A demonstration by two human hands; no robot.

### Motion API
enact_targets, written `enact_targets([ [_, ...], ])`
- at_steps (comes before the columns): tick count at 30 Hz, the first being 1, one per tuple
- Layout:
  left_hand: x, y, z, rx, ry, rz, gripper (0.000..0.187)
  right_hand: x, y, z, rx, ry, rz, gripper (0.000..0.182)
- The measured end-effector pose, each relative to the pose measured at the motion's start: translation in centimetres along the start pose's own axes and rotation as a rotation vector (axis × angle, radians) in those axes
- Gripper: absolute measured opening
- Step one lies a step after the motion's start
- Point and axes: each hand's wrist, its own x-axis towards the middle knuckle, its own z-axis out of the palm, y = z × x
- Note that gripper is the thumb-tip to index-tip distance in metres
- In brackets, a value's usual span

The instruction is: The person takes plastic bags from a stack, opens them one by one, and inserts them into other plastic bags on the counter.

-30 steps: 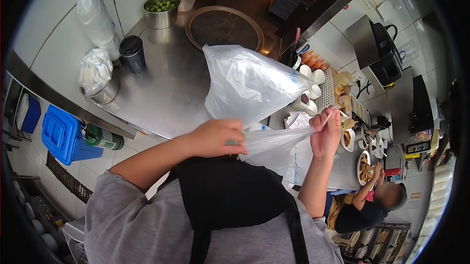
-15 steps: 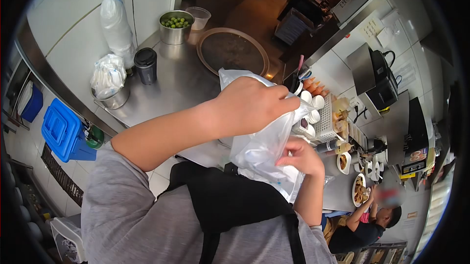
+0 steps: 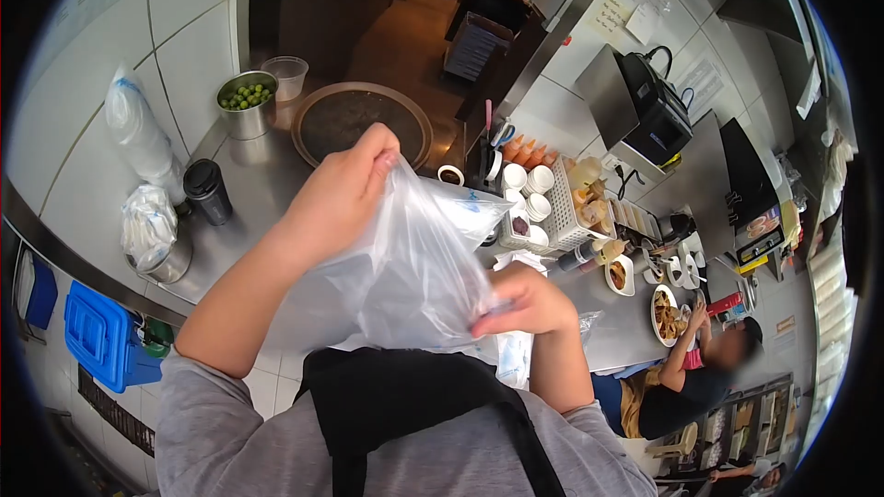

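A translucent white plastic bag (image 3: 405, 267) is stretched out in front of my black apron. My left hand (image 3: 345, 186) is closed on its upper end and holds it raised over the steel counter. Lower and to the right, my right hand (image 3: 527, 302) pinches the bag's side, its fingertips slightly blurred. Behind the bag lies another piece of plastic with blue print (image 3: 474, 211). I cannot make out anything inside the bag. A round brown tray (image 3: 419, 119) sits just beyond my left hand.
On the steel counter (image 3: 244, 244) stand a pot of green fruits (image 3: 247, 96), a black tumbler (image 3: 208, 193), white cups (image 3: 537, 181) and a basket of bottles (image 3: 589, 202). At the right, a co-worker (image 3: 686, 386) handles food in a white bowl (image 3: 665, 315).
My left hand has shifted left and the bag is spread wider between both hands. My right hand has moved slightly down and left. The head view has turned to the right.
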Motion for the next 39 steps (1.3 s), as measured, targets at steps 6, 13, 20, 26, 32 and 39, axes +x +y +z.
enact_targets([
  [6,-0.5,-0.5,1.1,-0.069,-0.095,-0.087,0.011,2.6,-1.0,0.2,0.571,0.911,-0.414,0.025],
  [13,-0.2,-1.7,1.5,0.184,-0.130,-0.079,0.009,4.0,3.4,0.3,1.017,0.955,-0.214,0.023],
  [20,0.1,-2.9,1.5,0.454,-0.109,-0.137,0.009,1.8,3.6,-1.3,0.416,0.511,-0.108,0.025],
  [26,0.5,-2.5,0.9,0.195,-0.040,0.065,0.015,2.2,3.6,-1.2,0.354,0.565,-0.196,0.022],
  [32,-0.2,-4.7,0.2,0.130,-0.055,0.123,0.034,2.4,1.8,-1.4,1.096,0.637,-0.435,0.040],
  [39,-0.8,-4.5,-1.3,0.308,-0.201,-0.074,0.043,4.5,5.8,-0.9,-0.102,0.852,-0.144,0.020],
])
